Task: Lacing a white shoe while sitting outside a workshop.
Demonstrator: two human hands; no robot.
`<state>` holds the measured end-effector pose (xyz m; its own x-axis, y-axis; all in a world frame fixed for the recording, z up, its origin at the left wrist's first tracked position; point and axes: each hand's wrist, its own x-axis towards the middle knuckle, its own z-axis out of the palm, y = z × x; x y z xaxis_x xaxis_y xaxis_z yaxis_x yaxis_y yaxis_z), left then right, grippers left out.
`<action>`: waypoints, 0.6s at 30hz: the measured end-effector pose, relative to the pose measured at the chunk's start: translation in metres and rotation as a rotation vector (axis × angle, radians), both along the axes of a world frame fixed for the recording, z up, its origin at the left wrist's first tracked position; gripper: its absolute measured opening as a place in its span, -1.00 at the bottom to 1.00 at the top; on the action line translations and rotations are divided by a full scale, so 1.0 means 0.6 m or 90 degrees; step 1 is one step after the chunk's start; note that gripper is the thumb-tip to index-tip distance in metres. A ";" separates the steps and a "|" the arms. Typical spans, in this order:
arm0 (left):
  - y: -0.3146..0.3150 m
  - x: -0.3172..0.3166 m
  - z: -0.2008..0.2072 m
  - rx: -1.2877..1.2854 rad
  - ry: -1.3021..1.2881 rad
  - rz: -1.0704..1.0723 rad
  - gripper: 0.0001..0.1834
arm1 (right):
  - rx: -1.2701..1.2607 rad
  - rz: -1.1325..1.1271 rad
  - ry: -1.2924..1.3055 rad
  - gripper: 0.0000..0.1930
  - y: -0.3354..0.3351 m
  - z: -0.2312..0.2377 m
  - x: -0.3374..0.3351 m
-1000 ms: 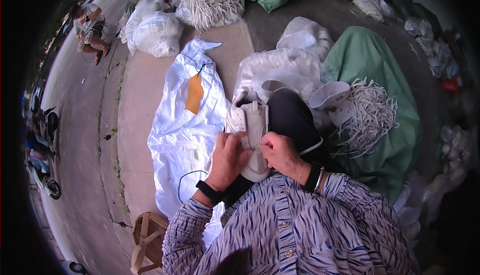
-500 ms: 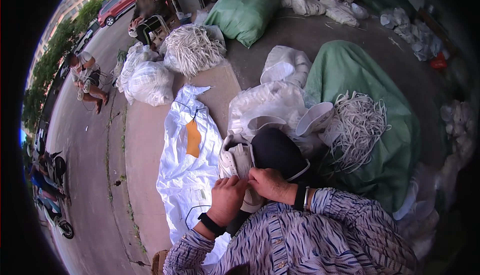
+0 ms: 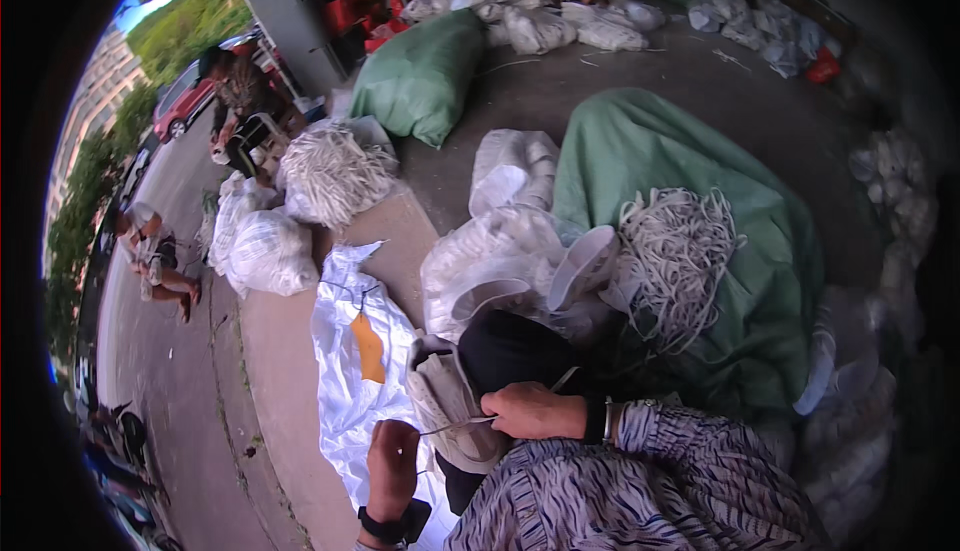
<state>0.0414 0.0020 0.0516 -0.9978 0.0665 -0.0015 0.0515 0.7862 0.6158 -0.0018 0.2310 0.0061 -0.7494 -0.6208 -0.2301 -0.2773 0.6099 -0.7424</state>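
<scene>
A pale beige-white shoe [image 3: 447, 398] rests on my black-clothed lap, beside my black knee [image 3: 520, 346]. A thin light shoelace [image 3: 455, 425] runs taut across its front part between my hands. My left hand [image 3: 393, 466] is closed on one stretch of the lace, just left of the shoe. On the shoe's right side my right hand [image 3: 537, 411] pinches the lace, and a loose end sticks up past its fingers. A big tangle of white laces [image 3: 680, 266] lies beyond my right hand on a green sack.
White shoe parts fill a clear plastic bag [image 3: 490, 251] ahead. A green sack [image 3: 690, 171] stands at right, another green sack [image 3: 425, 76] farther off. A white woven sheet [image 3: 345, 421] with an orange piece [image 3: 368, 348] lies left. Two people [image 3: 150, 251] [image 3: 240, 111] sit beyond.
My hands have moved apart, the left one to the left and down, drawing the lace taut between them. The whole view has shifted, with the shoe now lower and further left.
</scene>
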 end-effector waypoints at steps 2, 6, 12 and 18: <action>0.009 0.000 -0.007 0.337 -0.036 -0.014 -0.88 | -0.014 0.029 0.035 -0.83 0.015 0.003 0.010; 0.067 -0.012 -0.042 0.319 -0.073 -0.063 -0.68 | -0.050 -0.040 0.188 -0.86 0.022 -0.005 0.035; 0.094 -0.044 -0.056 0.372 -0.154 -0.029 -0.70 | -0.028 0.046 0.026 -0.87 0.034 -0.025 0.030; 0.087 -0.019 -0.055 0.542 -0.205 0.073 -0.76 | -0.537 -0.022 -0.327 -0.68 0.095 0.009 0.001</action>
